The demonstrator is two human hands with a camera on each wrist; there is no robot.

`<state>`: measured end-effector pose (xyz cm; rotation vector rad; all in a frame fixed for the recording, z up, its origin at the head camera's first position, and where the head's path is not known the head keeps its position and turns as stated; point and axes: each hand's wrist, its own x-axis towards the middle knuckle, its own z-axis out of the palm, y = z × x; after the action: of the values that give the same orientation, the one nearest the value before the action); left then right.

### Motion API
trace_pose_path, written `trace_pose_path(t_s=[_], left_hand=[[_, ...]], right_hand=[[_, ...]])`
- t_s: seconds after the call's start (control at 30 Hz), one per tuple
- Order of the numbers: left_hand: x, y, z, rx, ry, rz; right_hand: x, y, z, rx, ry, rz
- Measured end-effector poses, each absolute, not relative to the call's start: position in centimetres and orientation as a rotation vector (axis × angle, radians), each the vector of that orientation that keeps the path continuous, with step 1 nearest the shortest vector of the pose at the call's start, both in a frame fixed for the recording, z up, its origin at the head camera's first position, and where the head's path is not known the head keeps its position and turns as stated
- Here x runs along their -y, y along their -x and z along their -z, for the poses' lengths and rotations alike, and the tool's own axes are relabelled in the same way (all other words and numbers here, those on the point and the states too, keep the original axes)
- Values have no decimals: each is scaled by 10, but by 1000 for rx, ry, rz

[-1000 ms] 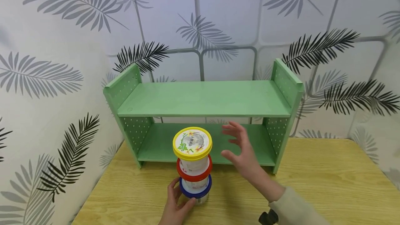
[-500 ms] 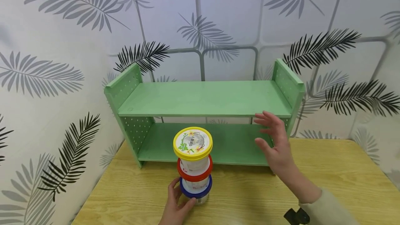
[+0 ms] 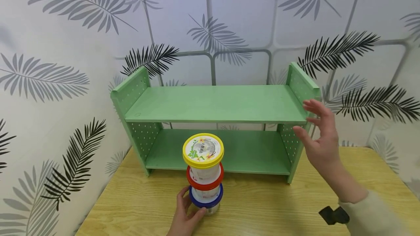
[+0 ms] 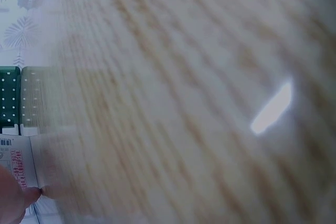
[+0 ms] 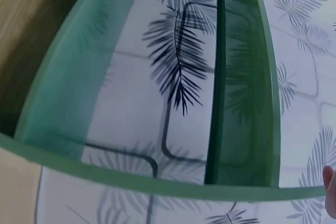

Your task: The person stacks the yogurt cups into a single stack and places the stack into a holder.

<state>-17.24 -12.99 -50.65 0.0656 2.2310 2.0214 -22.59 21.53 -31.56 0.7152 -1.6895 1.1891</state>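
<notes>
Three round tubs stand stacked on the table in front of the shelf, in the head view. On top is the yellow-lidded tub (image 3: 203,150), under it the red-lidded tub (image 3: 205,179), and lowest the blue-lidded tub (image 3: 206,196). My left hand (image 3: 185,212) grips the lowest tub from the left, thumb in front and fingers round its side. In the left wrist view a fingertip (image 4: 31,195) lies against a tub's printed wall (image 4: 20,166). My right hand (image 3: 323,141) is raised beside the shelf's right end, fingers loosely bent, holding nothing.
A green two-tier shelf (image 3: 214,103) with perforated side panels stands on the wooden table (image 3: 252,207), against a leaf-patterned wall (image 3: 239,14). Its right side panel (image 3: 303,90) is close to the right hand. A dark wrist device (image 3: 334,215) sits at the right sleeve (image 3: 370,214).
My right hand has moved right and upward, away from the tubs to the shelf's right end. The left hand and the stack have stayed in place.
</notes>
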Motion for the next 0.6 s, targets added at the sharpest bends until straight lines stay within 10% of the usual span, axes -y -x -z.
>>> trace_pose_path(t_s=[0.6], left_hand=[[130, 172, 507, -2207, -88, -2060]], right_hand=[[-257, 254, 282, 2043, -391, -970]])
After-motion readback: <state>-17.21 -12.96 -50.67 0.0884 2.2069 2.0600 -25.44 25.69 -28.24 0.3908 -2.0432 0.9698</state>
